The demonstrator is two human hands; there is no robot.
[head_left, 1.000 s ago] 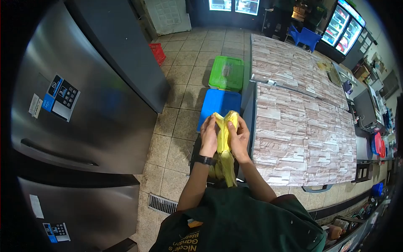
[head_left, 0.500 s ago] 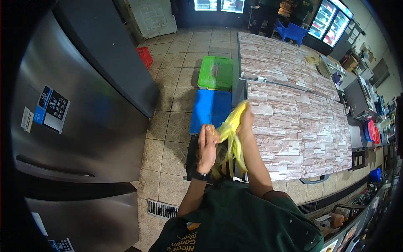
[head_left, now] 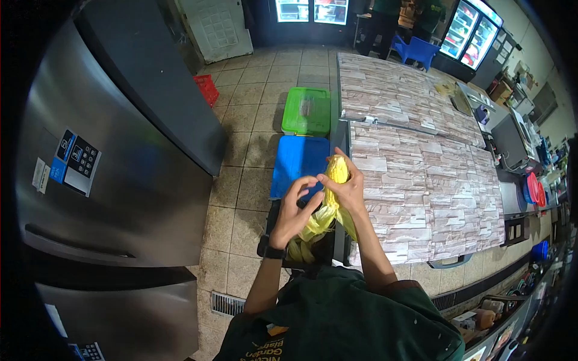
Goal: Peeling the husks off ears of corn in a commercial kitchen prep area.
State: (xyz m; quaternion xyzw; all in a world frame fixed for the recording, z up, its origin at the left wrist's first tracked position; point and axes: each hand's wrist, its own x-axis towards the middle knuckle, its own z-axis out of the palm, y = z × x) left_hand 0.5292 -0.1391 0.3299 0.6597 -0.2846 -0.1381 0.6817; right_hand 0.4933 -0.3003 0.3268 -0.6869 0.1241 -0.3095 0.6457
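Right hand [head_left: 350, 188]: closed round a yellow corn cob [head_left: 338, 171], thumb across its near face, fingers behind; cob near upright in view, tip pointing away from the wearer, seemingly steadied by this hand alone.

Left hand [head_left: 293, 213]: open, fingers curved and thumb spread beside the cob; whether its fingertips touch cannot be told; black band [head_left: 275, 251] at the wrist.

Attached husk [head_left: 326, 218]: pale green, folded down from the cob's base and hanging toward the wearer, which leaves the kernels bare; loose husks [head_left: 299, 250] below, in a dark bin [head_left: 274, 213]; the cob is presumably held over that bin so that scraps drop inside.

Blue lid [head_left: 301, 162]: just beyond the bin; green lid [head_left: 307, 111], next in line; both lie along the side of a stone-patterned counter [head_left: 415, 180], perhaps to leave the aisle passable.

Edges: the counter's near-left corner lies close to the right forearm, limiting outward swing at low height; its metal handle [head_left: 450, 262] projects at the near edge; leftward, tiled floor [head_left: 241, 198] gives elbow room up to a steel refrigerator [head_left: 132, 180], well apart from the hands.
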